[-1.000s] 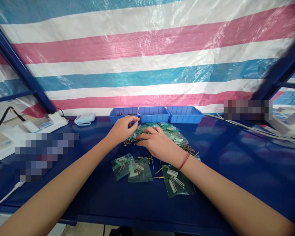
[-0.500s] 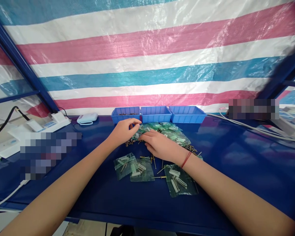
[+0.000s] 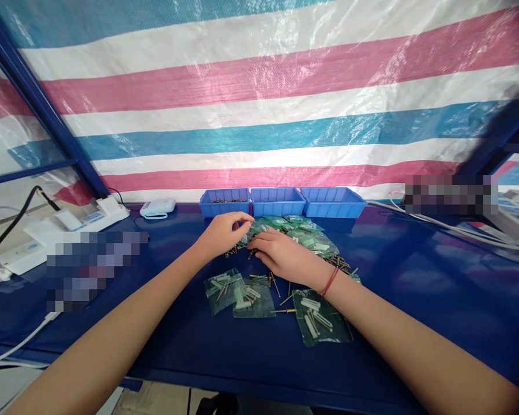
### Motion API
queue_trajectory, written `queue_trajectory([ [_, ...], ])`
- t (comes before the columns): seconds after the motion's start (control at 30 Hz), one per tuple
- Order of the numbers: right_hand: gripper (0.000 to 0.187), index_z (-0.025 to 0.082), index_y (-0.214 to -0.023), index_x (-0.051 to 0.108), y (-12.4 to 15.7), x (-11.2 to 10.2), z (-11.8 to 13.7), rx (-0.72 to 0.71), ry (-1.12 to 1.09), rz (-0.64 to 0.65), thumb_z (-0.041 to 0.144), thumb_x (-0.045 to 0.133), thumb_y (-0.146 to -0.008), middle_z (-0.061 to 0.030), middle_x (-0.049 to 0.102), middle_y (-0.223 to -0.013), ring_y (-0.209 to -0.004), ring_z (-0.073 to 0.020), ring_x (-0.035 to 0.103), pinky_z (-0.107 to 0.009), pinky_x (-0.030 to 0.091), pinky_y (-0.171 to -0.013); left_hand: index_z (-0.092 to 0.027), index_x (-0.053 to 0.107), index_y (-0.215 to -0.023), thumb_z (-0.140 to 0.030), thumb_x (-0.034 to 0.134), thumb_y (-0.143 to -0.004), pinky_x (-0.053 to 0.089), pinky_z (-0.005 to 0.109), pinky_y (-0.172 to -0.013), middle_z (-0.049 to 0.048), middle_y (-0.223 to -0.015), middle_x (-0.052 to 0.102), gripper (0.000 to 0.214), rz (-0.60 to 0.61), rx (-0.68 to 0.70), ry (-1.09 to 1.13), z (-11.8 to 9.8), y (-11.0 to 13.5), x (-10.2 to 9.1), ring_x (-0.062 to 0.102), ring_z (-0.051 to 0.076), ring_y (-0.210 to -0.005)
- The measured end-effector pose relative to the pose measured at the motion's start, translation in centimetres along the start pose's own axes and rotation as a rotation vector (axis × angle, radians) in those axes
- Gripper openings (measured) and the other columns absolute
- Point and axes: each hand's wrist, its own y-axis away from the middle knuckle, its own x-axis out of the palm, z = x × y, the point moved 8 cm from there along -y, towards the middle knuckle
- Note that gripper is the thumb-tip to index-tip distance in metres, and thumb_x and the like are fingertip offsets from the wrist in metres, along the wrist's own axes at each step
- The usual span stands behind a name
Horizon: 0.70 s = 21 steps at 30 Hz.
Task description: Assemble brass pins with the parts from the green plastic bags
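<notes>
Head view: left hand (image 3: 223, 234) fingers pinched over screws (image 3: 236, 249); right hand (image 3: 285, 256) laid flat on green bags (image 3: 305, 237), bins (image 3: 278, 202) at 12 o'clock. Little shifted since earlier frames; sorting judged ongoing.

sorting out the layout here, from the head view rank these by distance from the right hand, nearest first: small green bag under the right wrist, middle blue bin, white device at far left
1. small green bag, just beneath the right hand's wrist.
2. middle blue bin, behind the hand at the table's back edge.
3. white device, far off to the left.

Heap of small green-tinted clear bags (image 3: 300, 235), each holding white plastic sleeves, lies mid-table before blue bins. Loose brass-coloured screws (image 3: 281, 288) scattered beside and under it. Three filled bags lie flat nearer, two overlapping (image 3: 240, 291), one apart (image 3: 322, 324).
</notes>
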Motion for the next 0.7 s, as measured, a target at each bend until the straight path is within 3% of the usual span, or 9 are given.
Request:
queue_trajectory([
  [0.2,0.019,0.016,-0.091,0.065,0.0,-0.5,-0.2,0.043,-0.096,-0.06,0.009,0.047,-0.091,-0.0089,0.067,-0.091,-0.088,-0.0221,0.058,-0.038,0.047,-0.08,-0.02,0.069,-0.1,-0.032,0.047,-0.088,0.045,0.029,-0.069,0.0032,-0.095,0.072,0.028,0.037,-0.012,0.047,-0.2,0.2,0.3,0.062,0.019,-0.075],
  [0.33,0.013,0.019,-0.097,0.062,0.6,-2.2,-2.7,0.292,-0.522,-0.294,0.024,0.051,-0.092,-0.006,0.066,-0.093,-0.083,-0.0182,0.06,-0.034,0.05,-0.074,-0.02,0.068,-0.101,-0.033,0.043,-0.09,0.045,0.028,-0.067,0.0021,-0.092,0.072,0.03,0.055,-0.029,0.108,-0.5,0.5,0.4,0.061,0.017,-0.072],
  [0.43,0.02,0.018,-0.102,0.061,1.5,-2.3,-4.5,0.465,-0.84,-0.413,0.032,0.057,-0.088,-0.0054,0.067,-0.09,-0.081,-0.0163,0.062,-0.032,0.051,-0.072,-0.02,0.067,-0.102,-0.034,0.04,-0.092,0.046,0.026,-0.064,0.0019,-0.092,0.073,0.032,0.083,-0.042,0.182,-0.7,0.7,0.6,0.061,0.015,-0.068],
  [0.7,0.028,0.017,-0.097,0.068,2.8,-1.3,-5.5,0.653,-1.251,-0.488,0.035,0.072,-0.075,-0.0066,0.071,-0.094,-0.088,-0.0164,0.067,-0.036,0.055,-0.084,-0.017,0.066,-0.094,-0.032,0.052,-0.088,0.05,0.029,-0.079,0.0054,-0.093,0.073,0.022,0.087,-0.05,0.443,-1.5,0.8,1.0,0.066,0.018,-0.087],
])
